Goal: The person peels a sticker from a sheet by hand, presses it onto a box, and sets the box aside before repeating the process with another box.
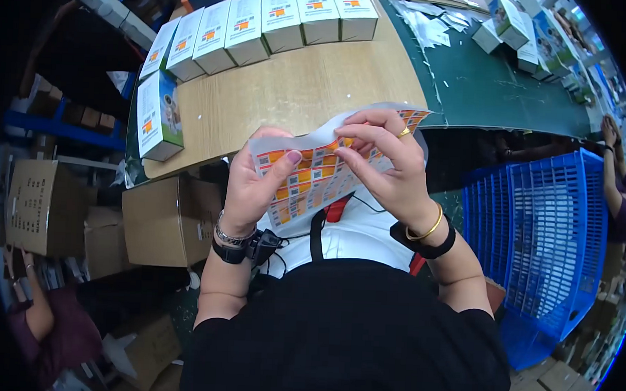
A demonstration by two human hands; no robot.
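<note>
A sheet of orange-and-white printed stickers (pixel 317 185) hangs in front of my body at the near table edge, its upper edge curling over to show the white back. My left hand (pixel 249 186) grips the sheet's left side, thumb on the printed face and fingers behind. On the sheet's upper middle, the thumb and index finger of my right hand (pixel 394 167) are pinched together at a sticker row. Whether a sticker is lifted there cannot be made out. Several white boxes (pixel 245 28) with orange stickers stand in a row beyond, and another such box (pixel 158 117) stands nearer on the left.
The wooden table top (pixel 262 88) lies ahead, beside a green work surface (pixel 499 99) with paper scraps and more boxes. A blue plastic basket (pixel 542 233) stands at right. Open cardboard cartons (pixel 151 220) are at left. Other people's arms show at both sides.
</note>
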